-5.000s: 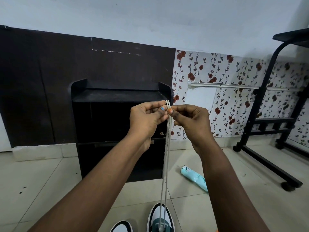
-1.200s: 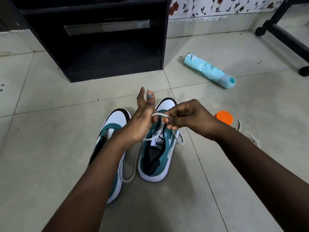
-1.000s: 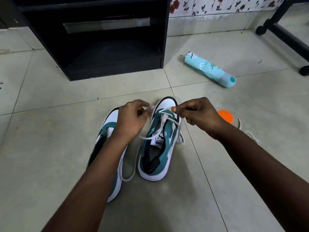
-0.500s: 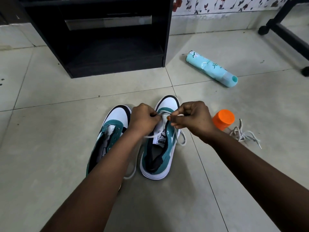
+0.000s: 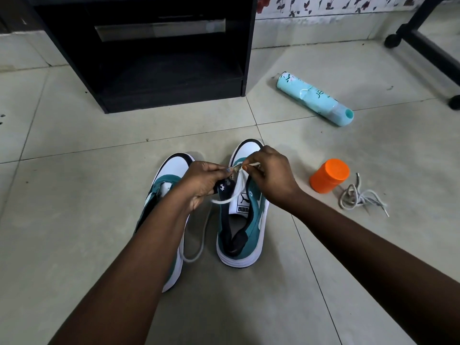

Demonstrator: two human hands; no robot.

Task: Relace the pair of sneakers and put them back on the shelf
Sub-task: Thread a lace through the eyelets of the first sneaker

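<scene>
Fingers (image 5: 245, 167) of the right hand (image 5: 270, 176) pinch the tip of a white lace (image 5: 237, 186) over the front of the right-side sneaker (image 5: 245, 230), while the left hand (image 5: 202, 181) curls its fingers (image 5: 219, 170) around the dark flap at that shoe's lacing edge, pulling it up. Both hands meet above the shoe's tongue, thumbs and fingertips nearly touching. From the pinch, the lace runs down across the white tongue label, loops out to the left under the left wrist, and trails over the floor (image 5: 74, 220) in the gap between the two shoes.

Just left of the hands, partly hidden beneath the left forearm, lies the second sneaker (image 5: 174, 168), its white toe showing past the knuckles; whether it carries any lace cannot be told. Both shoes point away from the person, toward a black shelf (image 5: 159, 61) that stands beyond the hands, its lower bay open.

To the right of the right hand sits an orange jar (image 5: 329, 175), and just beyond it a loose, tangled lace (image 5: 358, 196) lies on the tiles. Farther off, up and to the right, a pale blue bottle (image 5: 315, 98) lies on its side. A black wheeled frame (image 5: 428, 46) crosses the far right corner.
</scene>
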